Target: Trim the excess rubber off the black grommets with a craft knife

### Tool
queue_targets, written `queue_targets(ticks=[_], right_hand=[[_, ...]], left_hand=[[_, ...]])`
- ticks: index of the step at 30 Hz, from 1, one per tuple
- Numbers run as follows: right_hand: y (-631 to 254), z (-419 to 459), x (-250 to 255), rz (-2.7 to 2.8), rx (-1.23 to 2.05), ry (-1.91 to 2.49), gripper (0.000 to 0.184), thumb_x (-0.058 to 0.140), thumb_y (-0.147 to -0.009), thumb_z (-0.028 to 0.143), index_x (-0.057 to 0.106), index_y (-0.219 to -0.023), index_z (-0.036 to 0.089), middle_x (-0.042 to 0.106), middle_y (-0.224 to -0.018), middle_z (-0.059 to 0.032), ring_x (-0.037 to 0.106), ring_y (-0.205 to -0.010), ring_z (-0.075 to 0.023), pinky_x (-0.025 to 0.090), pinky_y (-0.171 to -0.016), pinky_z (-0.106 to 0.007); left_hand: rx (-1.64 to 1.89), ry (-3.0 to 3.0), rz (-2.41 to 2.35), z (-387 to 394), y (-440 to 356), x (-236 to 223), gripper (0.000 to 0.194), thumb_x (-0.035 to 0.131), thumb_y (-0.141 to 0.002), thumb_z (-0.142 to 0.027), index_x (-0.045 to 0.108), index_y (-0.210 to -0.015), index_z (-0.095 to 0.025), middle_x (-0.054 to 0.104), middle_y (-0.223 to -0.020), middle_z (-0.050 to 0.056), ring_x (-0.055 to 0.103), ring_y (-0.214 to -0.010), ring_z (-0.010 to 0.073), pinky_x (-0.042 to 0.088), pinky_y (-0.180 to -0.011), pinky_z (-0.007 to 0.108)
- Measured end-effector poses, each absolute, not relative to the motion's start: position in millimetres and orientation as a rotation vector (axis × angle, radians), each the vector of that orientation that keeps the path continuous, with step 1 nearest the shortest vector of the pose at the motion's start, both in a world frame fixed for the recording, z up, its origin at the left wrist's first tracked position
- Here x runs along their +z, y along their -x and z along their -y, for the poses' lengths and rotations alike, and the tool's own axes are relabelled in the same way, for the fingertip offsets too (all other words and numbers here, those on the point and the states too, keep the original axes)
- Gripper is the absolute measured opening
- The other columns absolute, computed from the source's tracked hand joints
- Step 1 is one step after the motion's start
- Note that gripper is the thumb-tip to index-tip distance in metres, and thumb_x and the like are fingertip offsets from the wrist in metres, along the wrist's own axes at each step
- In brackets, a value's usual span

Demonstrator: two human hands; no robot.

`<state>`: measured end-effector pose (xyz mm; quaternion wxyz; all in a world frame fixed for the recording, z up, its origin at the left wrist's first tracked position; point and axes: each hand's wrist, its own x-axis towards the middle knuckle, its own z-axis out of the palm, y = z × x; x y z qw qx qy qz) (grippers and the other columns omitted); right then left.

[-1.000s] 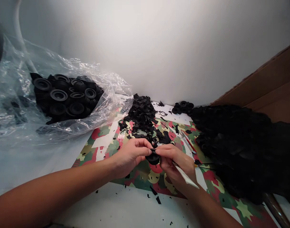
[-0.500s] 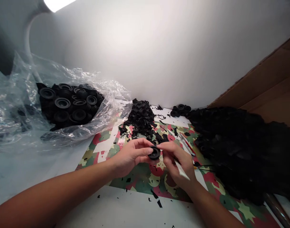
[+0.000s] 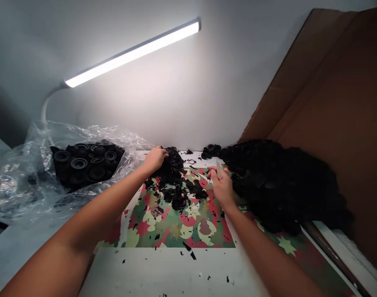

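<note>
My left hand [image 3: 155,160] reaches forward to the left edge of a heap of black rubber scraps [image 3: 172,165]. Its fingers are curled in, and whatever they hold is hidden. To the right, my right hand [image 3: 223,189] is closed around a slim tool with a pale handle [image 3: 218,169]; the handle points up and the tool's working end cannot be made out. More black scraps [image 3: 178,200] spread over the camouflage-patterned sheet [image 3: 176,231] between my two arms.
On the left, a clear plastic bag [image 3: 18,177] holds round black rubber parts [image 3: 79,163]. A large black pile [image 3: 275,185] lies right, against a cardboard box [image 3: 324,82]. Several black parts [image 3: 211,151] sit by the wall. A lit lamp [image 3: 135,53] hangs above.
My left hand has moved forward to the scrap heap, and the round black part no longer shows in it. My right hand has gone forward with the tool. The view has tilted up.
</note>
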<state>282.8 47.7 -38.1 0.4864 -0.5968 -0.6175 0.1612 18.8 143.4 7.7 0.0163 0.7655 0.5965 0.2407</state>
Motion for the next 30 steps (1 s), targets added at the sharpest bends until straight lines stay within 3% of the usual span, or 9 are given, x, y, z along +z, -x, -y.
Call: queue_targets(ticks=[3,7,9,12,16,19,22,25,30], right_hand=[[-285.9,-50.8,-39.9,1.622,0.425,1.478,0.044,0.033,-0.101,0.045,0.067,-0.095,0.019,0.068,-0.072,-0.002,0.057,-0.059,-0.0171,0.041,-0.062,-0.027],[-282.5,-53.8,-44.9,1.835,0.453,1.483,0.04,0.042,-0.099,0.044,0.065,-0.077,0.02,0.062,-0.07,-0.0028,0.057,-0.068,-0.0193,0.039,-0.066,-0.027],[-277.9,-52.8,-47.6,1.917,0.462,1.482,0.037,0.05,-0.097,0.043,0.064,-0.072,0.019,0.06,-0.075,-0.004,0.057,-0.074,-0.0199,0.038,-0.068,-0.028],[-269.7,-47.5,-50.9,2.017,0.498,1.467,0.017,0.068,-0.087,0.037,0.067,-0.084,0.02,0.061,-0.087,-0.0033,0.057,-0.079,-0.0188,0.038,-0.07,-0.027],[-257.1,-40.4,-53.2,2.095,0.504,1.453,0.01,0.074,-0.079,0.014,0.065,-0.083,0.019,0.062,-0.087,-0.0012,0.057,-0.079,-0.0165,0.037,-0.068,-0.025],[-241.4,-46.0,-48.8,2.102,0.489,1.464,0.012,0.069,-0.082,0.011,0.062,-0.075,0.017,0.062,-0.078,0.0001,0.057,-0.075,-0.0155,0.038,-0.066,-0.024],[-216.8,-68.4,-33.3,2.069,0.461,1.492,0.006,0.066,-0.09,0.021,0.066,-0.087,0.016,0.067,-0.082,-0.001,0.061,-0.079,-0.0167,0.047,-0.071,-0.028],[-189.4,-100.0,-10.5,2.028,0.41,1.55,0.031,0.061,-0.097,0.034,0.061,-0.122,0.016,0.064,-0.121,-0.0087,0.065,-0.101,-0.0214,0.056,-0.086,-0.042],[-172.0,-133.0,11.7,2.029,0.373,1.665,0.032,0.06,-0.097,0.034,0.06,-0.125,0.018,0.061,-0.126,-0.0094,0.064,-0.106,-0.0229,0.056,-0.089,-0.043]], left_hand=[[0.716,-2.409,-1.831,-147.8,-27.2,9.5,0.027,0.05,-0.095,-0.018,0.072,-0.11,-0.018,0.074,-0.093,0.012,0.065,-0.093,0.0267,0.049,-0.085,0.038],[0.769,-2.507,-1.708,-109.9,-32.5,16.6,0.034,0.041,-0.1,-0.023,0.066,-0.121,-0.017,0.07,-0.113,0.014,0.061,-0.108,0.0264,0.045,-0.098,0.04],[0.745,-2.584,-1.539,-76.1,-32.8,12.8,0.029,0.047,-0.1,-0.034,0.067,-0.118,-0.022,0.067,-0.117,0.008,0.061,-0.109,0.022,0.047,-0.098,0.033],[0.501,-2.658,-1.233,-27.7,-31.3,-7.2,0.038,0.068,-0.085,-0.046,0.066,-0.117,-0.027,0.062,-0.114,0.005,0.065,-0.087,0.0209,0.053,-0.078,0.032],[0.504,-2.573,-1.257,-7.2,-29.1,-35.5,0.012,0.064,-0.087,-0.023,0.068,-0.098,-0.024,0.06,-0.099,0.003,0.065,-0.082,0.018,0.052,-0.073,0.029],[0.616,-2.543,-1.324,-32.0,-27.8,-30.6,0.017,0.058,-0.079,-0.005,0.066,-0.083,-0.02,0.061,-0.09,0.002,0.064,-0.082,0.0173,0.051,-0.075,0.027],[0.693,-2.543,-1.438,-76.4,-23.7,-4.7,0.022,0.054,-0.08,-0.004,0.066,-0.09,-0.019,0.062,-0.097,0.006,0.064,-0.088,0.0198,0.052,-0.082,0.031],[0.688,-2.518,-1.583,-119.1,-19.0,21.1,0.027,0.054,-0.079,-0.003,0.066,-0.098,-0.017,0.066,-0.103,0.011,0.065,-0.1,0.0245,0.05,-0.091,0.035],[0.526,-2.51,-1.692,-141.3,-14.8,37.2,0.037,0.062,-0.068,0.004,0.068,-0.098,-0.017,0.073,-0.091,0.011,0.07,-0.092,0.0305,0.052,-0.083,0.039]])
